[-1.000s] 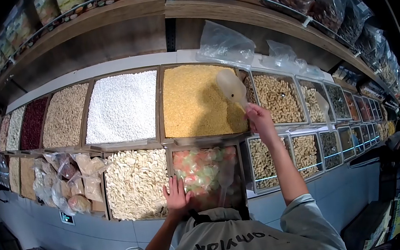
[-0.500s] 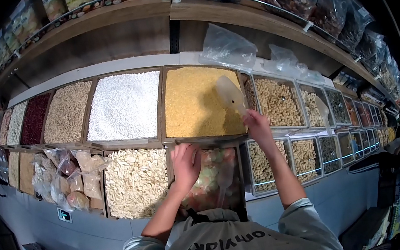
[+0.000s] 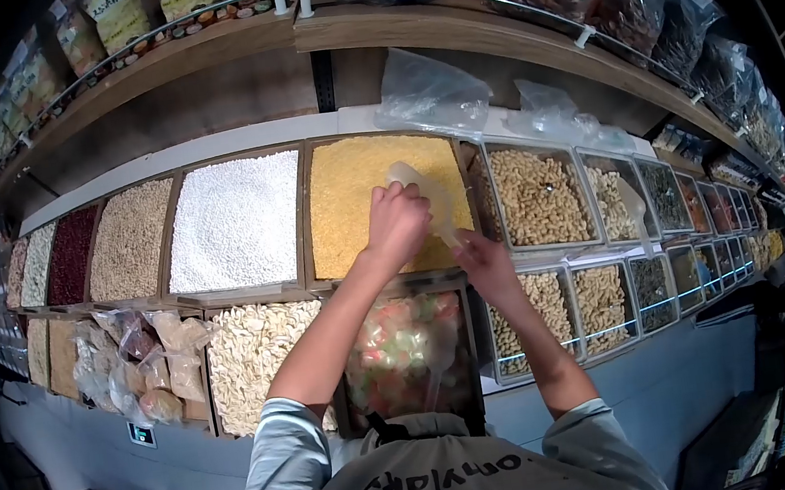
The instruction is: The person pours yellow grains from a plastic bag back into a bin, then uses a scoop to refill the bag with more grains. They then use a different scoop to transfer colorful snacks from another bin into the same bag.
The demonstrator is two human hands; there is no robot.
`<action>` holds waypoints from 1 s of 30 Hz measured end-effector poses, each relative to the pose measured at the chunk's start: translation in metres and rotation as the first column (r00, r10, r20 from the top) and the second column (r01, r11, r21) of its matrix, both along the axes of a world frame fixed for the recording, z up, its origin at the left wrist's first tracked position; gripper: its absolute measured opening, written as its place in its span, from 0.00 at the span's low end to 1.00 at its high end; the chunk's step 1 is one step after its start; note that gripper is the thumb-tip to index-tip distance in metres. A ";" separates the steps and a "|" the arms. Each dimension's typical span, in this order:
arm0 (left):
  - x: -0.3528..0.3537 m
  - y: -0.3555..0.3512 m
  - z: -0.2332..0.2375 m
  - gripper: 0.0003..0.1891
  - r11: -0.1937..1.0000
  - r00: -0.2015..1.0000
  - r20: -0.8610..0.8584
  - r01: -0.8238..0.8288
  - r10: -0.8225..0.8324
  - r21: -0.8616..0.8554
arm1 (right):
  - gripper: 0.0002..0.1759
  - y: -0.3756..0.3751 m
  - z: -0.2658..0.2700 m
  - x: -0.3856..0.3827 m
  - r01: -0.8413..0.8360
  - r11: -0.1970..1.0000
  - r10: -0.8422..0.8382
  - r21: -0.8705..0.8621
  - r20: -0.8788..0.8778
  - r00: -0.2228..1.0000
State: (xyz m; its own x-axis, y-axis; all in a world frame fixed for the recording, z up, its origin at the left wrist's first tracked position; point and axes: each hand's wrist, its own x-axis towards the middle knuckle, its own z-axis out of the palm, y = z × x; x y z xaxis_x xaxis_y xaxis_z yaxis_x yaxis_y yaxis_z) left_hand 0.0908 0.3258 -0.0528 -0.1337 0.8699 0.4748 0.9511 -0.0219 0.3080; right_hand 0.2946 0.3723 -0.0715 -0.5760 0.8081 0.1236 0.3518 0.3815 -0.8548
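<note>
A translucent plastic scoop (image 3: 443,207) is tilted over the bin of fine yellow grain (image 3: 337,203), its bowl toward the back. My right hand (image 3: 486,260) is closed round its handle at the bin's front right corner. My left hand (image 3: 398,224) is over the grain, fingers curled against the left edge of the scoop's bowl and partly covering it. The fingertips of that hand are largely hidden. To the left lies a bin of white grains (image 3: 231,222). Below my forearms is a bin of wrapped sweets (image 3: 396,349) with another clear scoop (image 3: 440,348) in it.
Cashews (image 3: 262,346) fill a front bin on the left, beside bagged goods (image 3: 155,360). Peanuts (image 3: 537,198) sit in a clear box on the right. Plastic bags (image 3: 432,91) lie behind the bins, under a wooden shelf (image 3: 443,25) with a rail.
My left hand has left the front edge of the grain bin and moved up and right to the scoop. The scoop and my right hand have shifted slightly left and down.
</note>
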 end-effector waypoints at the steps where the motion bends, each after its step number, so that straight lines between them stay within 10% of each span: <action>1: 0.001 0.003 0.002 0.05 1.000 1.000 -0.024 0.006 -0.006 -0.007 | 0.21 -0.001 0.004 0.001 0.014 1.000 -0.014 -0.004 -0.007 1.000; 30: 0.017 0.016 -0.001 0.08 0.899 0.984 -0.138 0.037 -0.108 -0.436 | 0.19 -0.004 -0.001 0.008 -0.051 0.970 0.053 -0.238 0.002 0.999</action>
